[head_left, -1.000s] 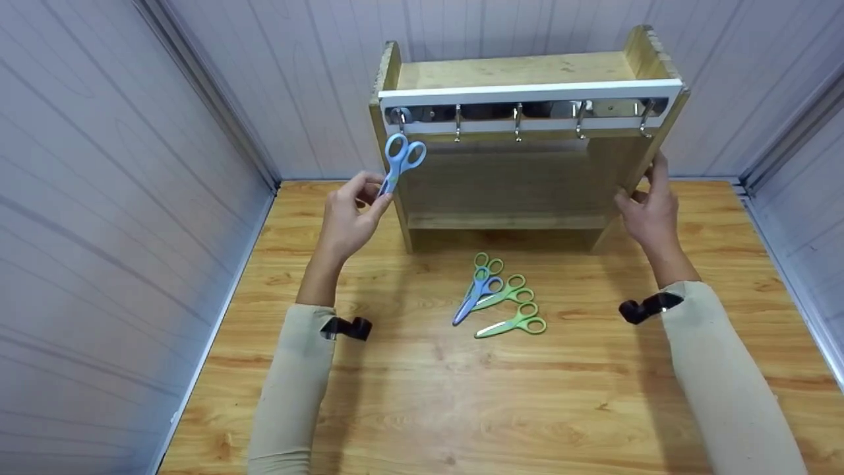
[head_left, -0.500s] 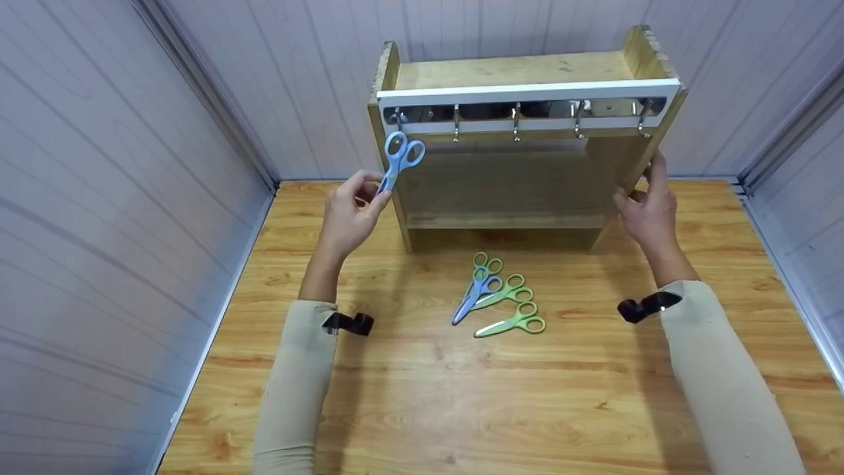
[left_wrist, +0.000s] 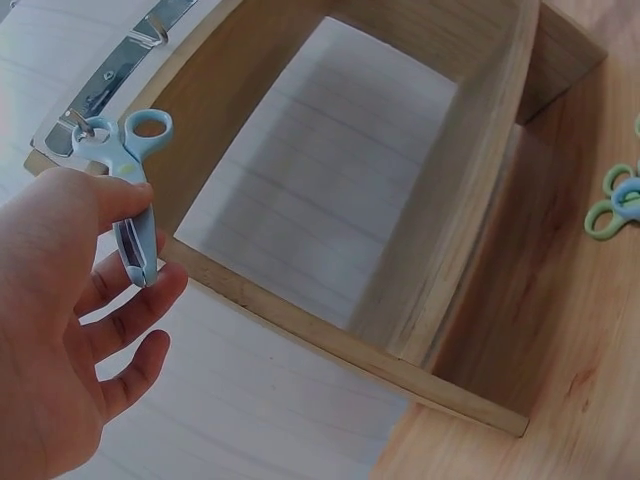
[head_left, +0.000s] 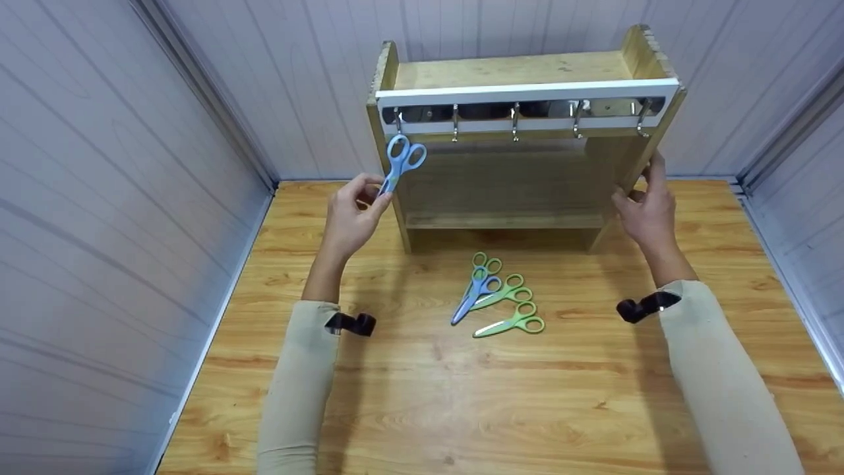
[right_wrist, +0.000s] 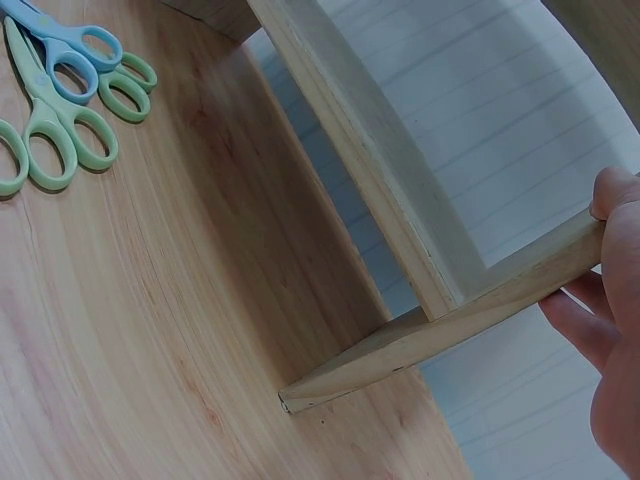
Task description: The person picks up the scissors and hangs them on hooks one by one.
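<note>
My left hand (head_left: 353,214) pinches a pair of light blue scissors (head_left: 396,169) by the blade end, finger loops up. One loop is at the leftmost hook (head_left: 398,120) of the wooden rack (head_left: 508,72); in the left wrist view the tip of that hook (left_wrist: 80,122) shows inside the loop. My right hand (head_left: 649,208) grips the rack's right side panel, thumb in front and fingers behind, as the right wrist view also shows. Another pair of blue scissors (head_left: 469,302) lies on the wood-grain surface across green scissors (head_left: 506,293).
More green scissors (head_left: 513,323) lie just in front of the pile. Several metal hooks, one of them a middle hook (head_left: 515,125), line the rack's white rail (head_left: 527,92) and carry nothing. Panelled walls (head_left: 119,198) stand left, right and behind.
The blue scissors in my left hand have dipped very slightly in the last half second, and the left forearm has shifted a little right. My right hand keeps its grip on the rack.
</note>
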Available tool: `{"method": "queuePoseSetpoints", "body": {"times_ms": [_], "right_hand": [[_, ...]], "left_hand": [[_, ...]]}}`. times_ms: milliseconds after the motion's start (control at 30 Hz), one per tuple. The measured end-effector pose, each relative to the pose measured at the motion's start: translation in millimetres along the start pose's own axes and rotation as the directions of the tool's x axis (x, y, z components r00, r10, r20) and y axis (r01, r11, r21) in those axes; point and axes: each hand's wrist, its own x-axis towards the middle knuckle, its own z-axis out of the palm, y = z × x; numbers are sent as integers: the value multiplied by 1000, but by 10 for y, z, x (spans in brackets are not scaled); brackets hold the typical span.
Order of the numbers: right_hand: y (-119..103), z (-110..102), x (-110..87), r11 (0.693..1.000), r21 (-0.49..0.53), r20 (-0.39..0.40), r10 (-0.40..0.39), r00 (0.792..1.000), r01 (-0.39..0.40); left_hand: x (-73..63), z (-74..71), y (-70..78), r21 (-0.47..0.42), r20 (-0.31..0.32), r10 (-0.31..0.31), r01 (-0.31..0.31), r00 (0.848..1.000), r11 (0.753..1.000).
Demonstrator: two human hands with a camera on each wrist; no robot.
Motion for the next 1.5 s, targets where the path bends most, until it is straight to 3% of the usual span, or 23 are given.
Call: {"method": "queuePoseSetpoints", "body": {"times_ms": [667,1500], "right_hand": [[12,27,-38,999,48,-18,-13,1000,14],[29,15,4,1000,21,0,-9,1000,9]], "left_hand": [[-12,103,-62,14,24,-36,36,999,999],[-57,111,-159,6,66,-65,65,996,998]]}}
